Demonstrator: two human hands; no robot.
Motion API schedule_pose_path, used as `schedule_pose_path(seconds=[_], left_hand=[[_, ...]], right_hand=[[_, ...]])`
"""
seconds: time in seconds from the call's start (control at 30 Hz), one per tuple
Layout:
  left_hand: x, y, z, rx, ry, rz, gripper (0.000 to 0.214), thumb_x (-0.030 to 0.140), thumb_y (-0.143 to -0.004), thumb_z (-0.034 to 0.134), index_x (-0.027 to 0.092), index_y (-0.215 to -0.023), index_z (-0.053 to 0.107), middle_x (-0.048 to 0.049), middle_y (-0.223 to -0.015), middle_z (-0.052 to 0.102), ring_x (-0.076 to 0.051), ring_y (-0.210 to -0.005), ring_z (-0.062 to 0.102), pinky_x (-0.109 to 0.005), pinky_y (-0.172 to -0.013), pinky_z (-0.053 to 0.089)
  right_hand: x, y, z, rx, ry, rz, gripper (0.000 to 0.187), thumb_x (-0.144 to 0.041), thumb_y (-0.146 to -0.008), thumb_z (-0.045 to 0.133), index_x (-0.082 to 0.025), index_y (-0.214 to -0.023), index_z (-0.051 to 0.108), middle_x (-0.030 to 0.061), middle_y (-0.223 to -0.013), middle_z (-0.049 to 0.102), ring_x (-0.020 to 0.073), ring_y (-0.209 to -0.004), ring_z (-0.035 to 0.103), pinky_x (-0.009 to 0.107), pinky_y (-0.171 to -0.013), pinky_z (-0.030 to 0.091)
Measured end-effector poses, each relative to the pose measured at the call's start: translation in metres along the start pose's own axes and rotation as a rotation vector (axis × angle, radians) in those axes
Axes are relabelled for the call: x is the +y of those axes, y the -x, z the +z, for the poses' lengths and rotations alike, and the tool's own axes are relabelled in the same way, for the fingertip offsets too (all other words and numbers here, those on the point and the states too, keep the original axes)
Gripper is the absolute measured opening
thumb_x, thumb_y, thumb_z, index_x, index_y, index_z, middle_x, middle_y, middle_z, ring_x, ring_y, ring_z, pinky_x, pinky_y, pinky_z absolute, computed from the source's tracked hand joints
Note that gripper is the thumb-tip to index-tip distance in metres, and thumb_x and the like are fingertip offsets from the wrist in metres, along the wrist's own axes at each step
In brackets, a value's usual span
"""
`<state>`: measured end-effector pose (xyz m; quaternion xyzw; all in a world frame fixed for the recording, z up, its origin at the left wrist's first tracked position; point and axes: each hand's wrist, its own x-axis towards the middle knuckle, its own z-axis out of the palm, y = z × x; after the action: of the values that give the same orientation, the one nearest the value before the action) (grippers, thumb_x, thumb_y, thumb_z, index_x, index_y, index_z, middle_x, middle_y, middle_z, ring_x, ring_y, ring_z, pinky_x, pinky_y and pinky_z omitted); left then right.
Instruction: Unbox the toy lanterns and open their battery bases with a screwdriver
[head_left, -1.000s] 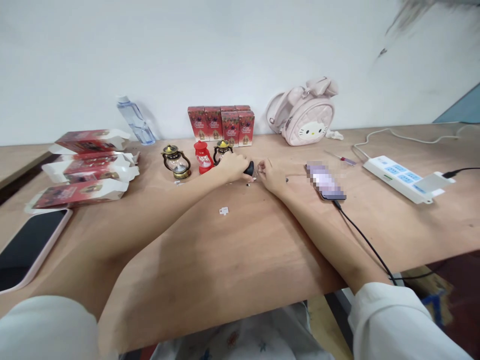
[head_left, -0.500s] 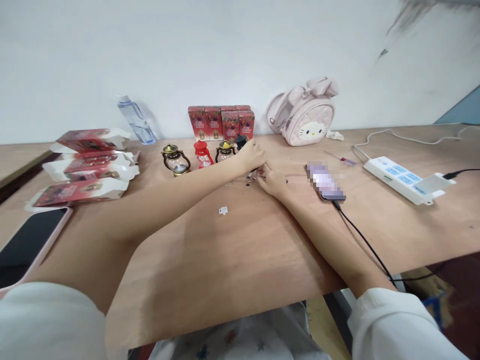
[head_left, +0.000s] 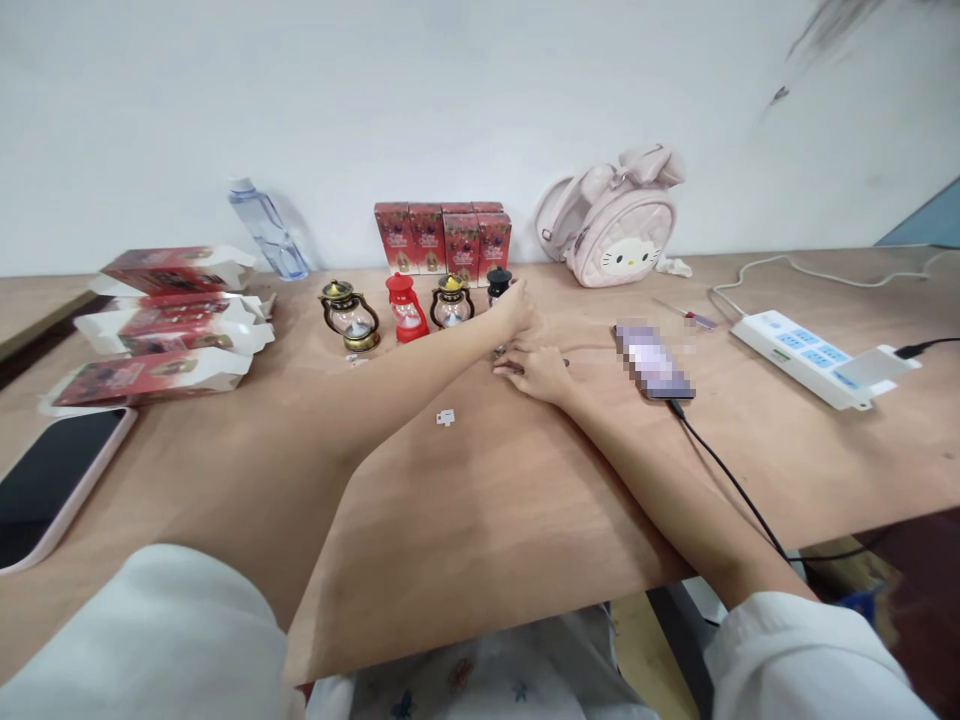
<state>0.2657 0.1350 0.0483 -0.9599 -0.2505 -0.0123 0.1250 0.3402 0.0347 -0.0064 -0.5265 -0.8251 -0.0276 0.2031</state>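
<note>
My left hand [head_left: 519,304] reaches across the table to a small black lantern [head_left: 498,283], which stands upright at the right end of a row of lanterns. Its fingers rest against the lantern's side. The row holds a gold lantern [head_left: 346,315], a red lantern [head_left: 403,307] and another gold lantern [head_left: 451,303]. My right hand [head_left: 538,366] lies on the wooden table [head_left: 480,500] just in front of the left, fingers curled over tiny dark parts that I cannot make out. A small white piece [head_left: 445,418] lies nearer to me.
Red boxes [head_left: 442,240] stand at the wall behind the lanterns, next to a water bottle [head_left: 264,228] and a pink bag [head_left: 619,230]. Opened boxes [head_left: 161,320] and a phone [head_left: 52,480] lie left. A cabled phone [head_left: 651,362], a screwdriver [head_left: 686,315] and a power strip [head_left: 806,358] lie right.
My left hand carried the black lantern from in front of me to the back and stood it at the right end of the row. My right hand barely moved.
</note>
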Motion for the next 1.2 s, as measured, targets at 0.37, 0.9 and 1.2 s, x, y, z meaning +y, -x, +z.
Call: schedule_pose_path(seconds=[0.37, 0.9, 1.2], left_hand=[[0.005, 0.128, -0.039, 0.205, -0.031, 0.143, 0.025, 0.020, -0.087, 0.043, 0.013, -0.103, 0.060, -0.0117, -0.103, 0.061, -0.024, -0.103, 0.050, -0.038, -0.087, 0.036], [0.020, 0.219, 0.027, 0.283, 0.571, -0.125, 0.025, 0.031, -0.093, 0.041, 0.017, -0.092, 0.062, -0.0061, -0.094, 0.060, -0.017, -0.091, 0.055, -0.031, -0.082, 0.045], [-0.002, 0.110, 0.033, 0.561, 0.635, -0.260, 0.008, 0.016, -0.084, 0.055, 0.014, -0.081, 0.061, -0.0046, -0.085, 0.062, -0.015, -0.080, 0.059, -0.028, -0.075, 0.047]], right_hand=[[0.003, -0.008, 0.004, 0.087, 0.192, 0.152, 0.028, -0.032, -0.094, 0.043, -0.018, -0.105, 0.065, 0.0099, -0.108, 0.063, 0.0205, -0.086, 0.060, 0.025, -0.061, 0.036], [-0.002, -0.006, 0.002, 0.037, 0.128, 0.140, 0.025, -0.033, -0.092, 0.045, -0.022, -0.100, 0.066, 0.0046, -0.104, 0.064, 0.0188, -0.090, 0.060, 0.024, -0.065, 0.038], [-0.008, -0.001, -0.004, -0.089, 0.212, 0.147, 0.033, -0.035, -0.093, 0.041, -0.030, -0.122, 0.056, 0.0040, -0.116, 0.059, 0.0205, -0.097, 0.059, 0.027, -0.069, 0.042]])
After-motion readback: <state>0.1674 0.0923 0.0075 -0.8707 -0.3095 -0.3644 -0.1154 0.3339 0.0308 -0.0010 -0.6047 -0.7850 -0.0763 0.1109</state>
